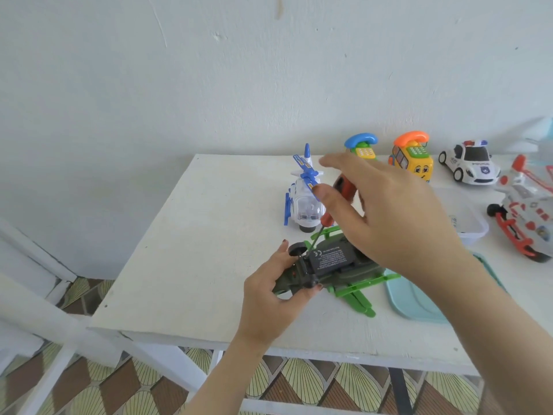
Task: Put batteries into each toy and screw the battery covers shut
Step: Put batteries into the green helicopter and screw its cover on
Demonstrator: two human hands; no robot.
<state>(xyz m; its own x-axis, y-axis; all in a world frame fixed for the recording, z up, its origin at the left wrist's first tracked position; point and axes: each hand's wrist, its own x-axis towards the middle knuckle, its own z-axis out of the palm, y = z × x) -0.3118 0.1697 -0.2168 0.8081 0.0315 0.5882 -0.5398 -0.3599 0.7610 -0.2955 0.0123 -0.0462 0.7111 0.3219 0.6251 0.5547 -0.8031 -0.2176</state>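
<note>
One helicopter lay belly-up on the table, its battery cover on top. The left hand gripped one end of it. The right hand pinched the screwdriver, whose tip was at the cover. The screwing step seemed to be in hand, and the next move called for steady turns under downward pressure. Other toys stood behind the helicopter.

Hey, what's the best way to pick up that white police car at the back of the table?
Take the police car across its body between the wheels, coming down from above. It stands upright on its wheels and its flanks look free, while the red and white toy lies close by its near side.
</note>
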